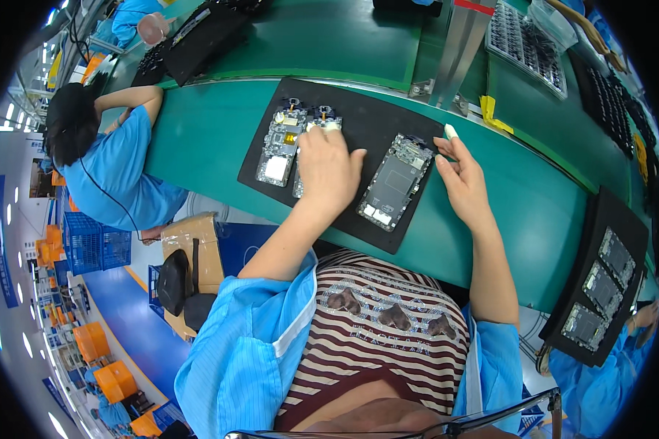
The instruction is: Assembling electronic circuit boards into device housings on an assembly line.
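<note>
A black mat (355, 117) lies on the green bench with three opened phones on it, circuit boards showing. My left hand (326, 167) rests over the middle phone (298, 186), its fingers on the upper end and its thumb held out to the right; most of that phone is covered. To its left lies another phone (277, 150) with a small module at its top. The third phone (397, 181) lies tilted on the right side of the mat. Beside its upper right corner is my right hand (463, 179), fingers apart and empty, a white finger cot (450, 131) on one fingertip.
At the right, a second black mat (592, 293) carries several opened phones. A metal post (461, 55) rises from the bench's back edge, near yellow tape (495, 115). A tray of small parts (527, 47) lies behind. A co-worker (117, 161) leans on the bench at left.
</note>
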A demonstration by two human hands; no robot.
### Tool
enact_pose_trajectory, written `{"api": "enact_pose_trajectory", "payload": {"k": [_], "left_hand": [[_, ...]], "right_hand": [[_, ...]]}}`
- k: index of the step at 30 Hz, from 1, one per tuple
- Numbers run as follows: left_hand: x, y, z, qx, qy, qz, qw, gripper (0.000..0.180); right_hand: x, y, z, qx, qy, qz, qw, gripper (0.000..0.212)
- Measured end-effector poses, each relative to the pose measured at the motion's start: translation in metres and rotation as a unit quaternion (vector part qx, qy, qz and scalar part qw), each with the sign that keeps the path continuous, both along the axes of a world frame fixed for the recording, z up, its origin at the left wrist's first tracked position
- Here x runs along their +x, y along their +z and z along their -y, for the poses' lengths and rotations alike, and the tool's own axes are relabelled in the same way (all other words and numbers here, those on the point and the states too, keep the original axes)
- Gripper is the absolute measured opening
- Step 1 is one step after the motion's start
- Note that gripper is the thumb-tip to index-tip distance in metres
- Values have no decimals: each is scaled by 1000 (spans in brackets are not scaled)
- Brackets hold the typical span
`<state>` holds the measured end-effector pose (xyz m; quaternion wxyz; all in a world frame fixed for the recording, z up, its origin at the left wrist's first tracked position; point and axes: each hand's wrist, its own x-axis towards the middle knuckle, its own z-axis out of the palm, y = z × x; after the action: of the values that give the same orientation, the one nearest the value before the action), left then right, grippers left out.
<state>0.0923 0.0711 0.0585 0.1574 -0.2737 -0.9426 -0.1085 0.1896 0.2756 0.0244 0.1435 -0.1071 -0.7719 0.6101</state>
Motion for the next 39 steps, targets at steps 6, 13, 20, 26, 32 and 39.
{"api": "enact_pose_trajectory", "payload": {"k": [6, 13, 20, 26, 32, 39], "left_hand": [[-20, -8, 17, -72, 60, 44, 995, 47], [-26, 13, 22, -42, 61, 89, 993, 17], [-37, 36, 40, 30, 63, 66, 995, 9], [-7, 43, 28, 357, -136, 516, 766, 16], [18, 32, 12, 324, -224, 626, 672, 21], [21, 23, 12, 320, -201, 602, 703, 17]], "right_hand": [[-2, 0, 1, 25, 7, -12, 1000, 52], [-2, -1, 0, 20, -1, -7, 1000, 52], [0, 11, 4, 106, -65, -48, 991, 47], [1, 16, 7, -212, 118, -61, 968, 37], [9, 17, 14, -365, 200, 131, 900, 38], [12, 34, 13, -388, 202, 84, 895, 34]]}}
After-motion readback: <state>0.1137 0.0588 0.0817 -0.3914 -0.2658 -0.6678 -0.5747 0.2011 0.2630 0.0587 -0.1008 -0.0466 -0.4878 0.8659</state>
